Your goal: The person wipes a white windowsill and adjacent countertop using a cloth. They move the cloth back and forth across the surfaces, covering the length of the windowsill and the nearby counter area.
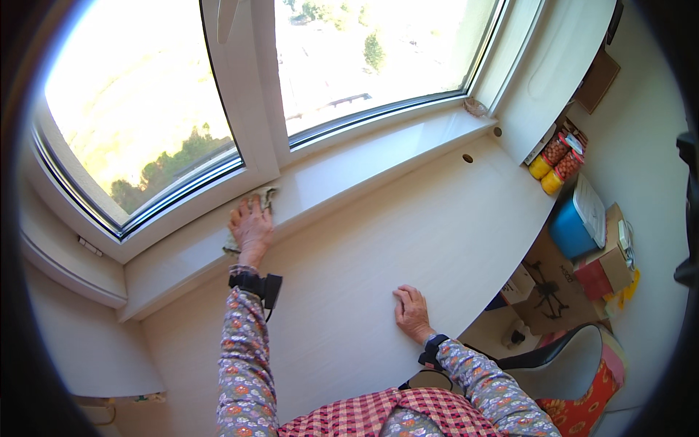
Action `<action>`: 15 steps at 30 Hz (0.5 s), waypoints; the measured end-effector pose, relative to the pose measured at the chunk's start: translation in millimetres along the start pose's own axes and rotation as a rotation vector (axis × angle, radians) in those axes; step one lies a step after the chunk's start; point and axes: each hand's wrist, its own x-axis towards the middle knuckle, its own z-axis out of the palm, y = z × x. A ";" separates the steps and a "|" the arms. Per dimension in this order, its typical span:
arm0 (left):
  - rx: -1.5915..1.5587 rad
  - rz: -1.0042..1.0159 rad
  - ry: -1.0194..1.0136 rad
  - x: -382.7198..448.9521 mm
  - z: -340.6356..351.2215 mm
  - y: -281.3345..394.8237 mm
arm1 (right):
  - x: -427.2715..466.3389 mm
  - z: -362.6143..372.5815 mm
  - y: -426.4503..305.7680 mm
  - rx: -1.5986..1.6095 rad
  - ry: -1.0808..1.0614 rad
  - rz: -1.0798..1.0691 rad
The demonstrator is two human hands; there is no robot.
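My left hand (252, 228) presses a crumpled, light patterned cloth (266, 195) onto the white windowsill (327, 170), just below the frame (247, 109) of the left window. Part of the cloth is hidden under my palm and fingers, with edges showing above and below. My right hand (412, 314) rests on the pale desk top (349, 257) near its curved front edge, fingers slightly bent and with nothing visible in them. A black strap device (255, 285) is on my left wrist and another black band (434, 350) on my right.
A small bowl-like object (475, 107) sits at the sill's right end. Jars with red lids (557, 158) stand beyond the desk's right end. Below them are a blue bin (572, 224), cardboard boxes (557, 284) and a chair (562, 363). A window handle (226, 21) juts out above.
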 end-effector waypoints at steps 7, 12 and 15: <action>-0.102 0.159 -0.010 -0.9 2.5 30.7 | 0.5 2.7 5.6 0.013 0.003 -0.004; -0.024 0.014 -0.026 -8.8 -8.9 -73.4 | -0.8 2.2 3.7 0.022 0.016 -0.003; 0.078 -0.151 -0.042 -20.2 -26.2 -162.6 | -0.1 0.7 0.0 0.025 0.047 -0.009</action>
